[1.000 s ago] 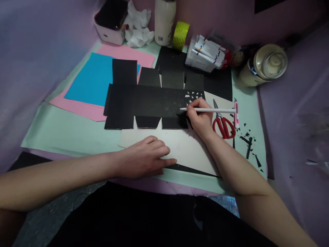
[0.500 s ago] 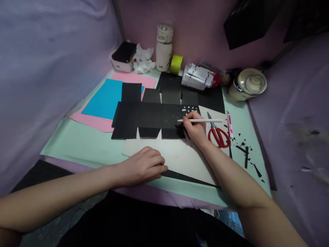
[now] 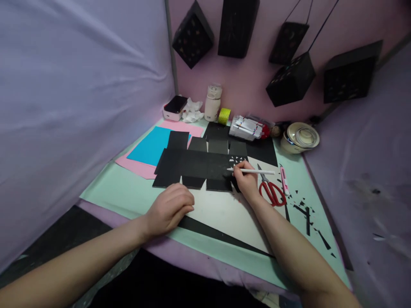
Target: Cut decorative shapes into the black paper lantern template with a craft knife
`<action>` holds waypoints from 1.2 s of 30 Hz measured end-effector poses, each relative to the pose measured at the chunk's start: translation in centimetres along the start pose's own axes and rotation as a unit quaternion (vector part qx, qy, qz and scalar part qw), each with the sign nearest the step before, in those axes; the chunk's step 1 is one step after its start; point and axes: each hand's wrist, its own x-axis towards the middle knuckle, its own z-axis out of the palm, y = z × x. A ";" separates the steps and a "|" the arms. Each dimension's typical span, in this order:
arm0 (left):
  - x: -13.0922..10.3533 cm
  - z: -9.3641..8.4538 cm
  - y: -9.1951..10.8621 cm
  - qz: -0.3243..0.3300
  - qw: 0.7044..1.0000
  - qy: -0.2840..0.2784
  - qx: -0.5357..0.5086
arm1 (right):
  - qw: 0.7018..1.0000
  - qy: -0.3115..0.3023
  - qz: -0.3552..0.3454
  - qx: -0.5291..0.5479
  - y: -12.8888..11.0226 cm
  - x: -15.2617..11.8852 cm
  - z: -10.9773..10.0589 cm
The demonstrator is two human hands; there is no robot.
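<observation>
A black card cut-out (image 3: 195, 163) with flaps lies flat, with small cut holes near its right end. My right hand (image 3: 245, 177) holds a white pen (image 3: 257, 171), its tip pointing left over the card just beside the holes. At the card's near edge, my left hand (image 3: 171, 206) rests on the white board (image 3: 224, 209) with its fingers curled together; whether anything is under them is hidden. Red-handled scissors (image 3: 272, 192) and a pink cutter (image 3: 284, 182) lie to the right of my right hand.
Black scraps (image 3: 308, 220) are scattered at the right. Blue (image 3: 149, 145) and pink sheets (image 3: 138, 169) lie at the left. A bottle (image 3: 212, 105), yellow tape (image 3: 224, 116), a marker box (image 3: 245, 128) and a round container (image 3: 300, 137) stand behind. Black boxes (image 3: 290, 79) hang above.
The view has tilted up, bringing more hanging boxes in. My left hand has shifted left along the board's near side. The pen is still in my right hand, near the same place on the card.
</observation>
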 end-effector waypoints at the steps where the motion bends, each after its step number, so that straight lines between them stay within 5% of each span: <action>1: -0.1 -0.8 0.3 -0.013 1.000 0.013 0.006 | 1.000 0.002 -0.003 0.000 0.0 0.0 0.0; 7: -1.2 -6.8 0.7 -0.094 0.959 0.226 0.143 | 1.000 0.007 -0.010 0.003 0.1 -0.1 0.0; 8: -1.4 -7.5 0.2 -0.142 0.948 0.229 0.170 | 1.000 0.006 -0.009 0.003 0.1 -0.1 0.0; 10: -1.6 -8.6 -1.0 -0.130 0.927 0.259 0.238 | 1.000 0.006 -0.006 0.002 0.2 -0.1 0.0; 15: -1.9 -8.8 -4.3 -0.192 0.906 0.162 0.342 | 1.000 0.011 -0.008 -0.002 0.3 -0.1 0.0; 23: -1.9 -7.0 -5.8 -0.231 0.922 0.175 0.255 | 1.000 0.005 0.000 -0.008 0.3 -0.2 0.0; 32: -1.5 -4.8 -7.3 -0.226 0.942 0.115 0.218 | 0.999 0.001 0.032 -0.009 0.8 -0.4 0.1; 36: 0.1 -3.7 -7.1 -0.199 0.960 0.023 0.194 | 0.999 -0.002 0.044 -0.015 0.8 -0.4 0.1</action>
